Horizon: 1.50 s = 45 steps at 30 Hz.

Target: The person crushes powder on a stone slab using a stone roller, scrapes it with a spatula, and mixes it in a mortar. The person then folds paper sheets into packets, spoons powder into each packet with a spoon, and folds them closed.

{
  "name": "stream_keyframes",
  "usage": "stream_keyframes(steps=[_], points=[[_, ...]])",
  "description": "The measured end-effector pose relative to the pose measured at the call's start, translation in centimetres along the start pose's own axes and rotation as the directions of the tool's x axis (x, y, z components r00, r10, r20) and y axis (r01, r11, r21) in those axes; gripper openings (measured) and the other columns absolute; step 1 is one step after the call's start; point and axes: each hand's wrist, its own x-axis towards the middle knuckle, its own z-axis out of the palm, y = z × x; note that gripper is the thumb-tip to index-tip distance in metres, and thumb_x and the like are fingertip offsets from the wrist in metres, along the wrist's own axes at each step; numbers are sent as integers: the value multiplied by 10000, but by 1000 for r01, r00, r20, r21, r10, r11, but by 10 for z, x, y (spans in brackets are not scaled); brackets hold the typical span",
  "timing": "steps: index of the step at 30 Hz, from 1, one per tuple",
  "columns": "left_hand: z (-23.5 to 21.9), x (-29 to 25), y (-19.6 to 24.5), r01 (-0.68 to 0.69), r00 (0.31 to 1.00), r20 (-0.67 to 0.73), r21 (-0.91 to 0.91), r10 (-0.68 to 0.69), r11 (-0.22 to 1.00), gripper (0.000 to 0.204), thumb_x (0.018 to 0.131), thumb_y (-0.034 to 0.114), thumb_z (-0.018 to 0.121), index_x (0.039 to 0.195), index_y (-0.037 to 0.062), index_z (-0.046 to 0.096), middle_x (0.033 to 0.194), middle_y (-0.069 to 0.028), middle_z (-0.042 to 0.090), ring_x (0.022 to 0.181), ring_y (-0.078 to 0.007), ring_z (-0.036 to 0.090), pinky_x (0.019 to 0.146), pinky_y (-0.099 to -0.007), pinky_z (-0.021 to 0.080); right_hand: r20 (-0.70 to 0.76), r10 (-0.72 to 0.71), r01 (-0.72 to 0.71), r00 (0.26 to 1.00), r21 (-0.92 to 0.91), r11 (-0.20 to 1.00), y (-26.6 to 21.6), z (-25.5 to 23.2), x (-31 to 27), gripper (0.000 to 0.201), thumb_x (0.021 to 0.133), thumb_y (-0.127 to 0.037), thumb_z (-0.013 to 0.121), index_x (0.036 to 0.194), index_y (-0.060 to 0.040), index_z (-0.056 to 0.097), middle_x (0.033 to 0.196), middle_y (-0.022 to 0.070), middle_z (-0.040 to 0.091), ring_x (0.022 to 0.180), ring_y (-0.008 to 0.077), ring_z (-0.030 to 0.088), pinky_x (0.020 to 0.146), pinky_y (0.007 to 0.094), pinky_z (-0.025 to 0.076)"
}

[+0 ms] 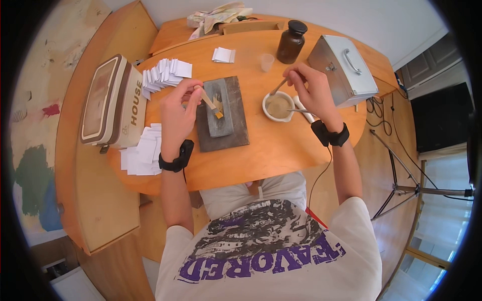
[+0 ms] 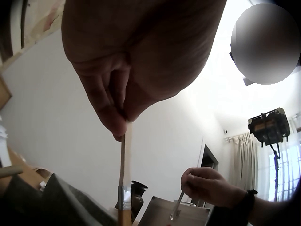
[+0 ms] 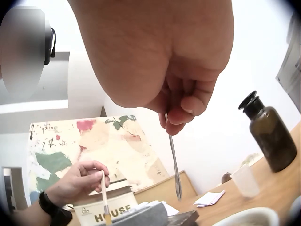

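Observation:
My left hand pinches the wooden handle of a flat brush. The brush points down, its yellowish bristles over a long grey stone with small yellow-brown bits on top. Under the stone lies a dark flat board. On the right, my right hand holds a thin metal spatula between thumb and fingers, its end angled down by the rim of a white mortar. Beige powder fills the mortar's bottom. A second metal tool leans across its rim, beside a white pestle.
Stacks of folded white paper stand at the left, near a cream box marked HOUSE. A small plastic cup, a brown glass bottle and a silver metal case line the back right. A tripod stands beyond the table.

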Motion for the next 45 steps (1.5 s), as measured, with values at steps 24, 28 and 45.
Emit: stream_keyframes(steps=[24, 28, 45], points=[[10, 13, -10, -28, 1000, -8, 103, 29, 994, 140, 1105, 89, 715, 1201, -3, 758, 970, -100, 819, 801, -162, 784, 767, -310, 617, 128, -40, 16, 991, 187, 982, -18, 103, 65, 237, 1155, -190, 646, 1136, -12, 802, 824, 40, 773, 697, 103, 642, 651, 301, 515], [9, 11, -5, -11, 999, 45, 132, 5, 991, 149, 1110, 98, 712, 1209, -4, 755, 966, -107, 817, 801, -169, 781, 769, -321, 614, 156, 1, -38, 988, 234, 971, -19, 106, 63, 222, 1125, -109, 591, 1087, 4, 778, 837, 104, 799, 816, 231, 794, 779, 371, 599], [13, 14, -11, 10, 996, 85, 161, -24, 987, 122, 1091, 42, 701, 1196, -6, 741, 911, -117, 777, 780, -203, 738, 777, -315, 601, 163, 35, -71, 986, 225, 972, -7, 111, 54, 222, 1171, -169, 598, 1134, -23, 762, 824, 12, 749, 756, 78, 660, 692, 282, 515]])
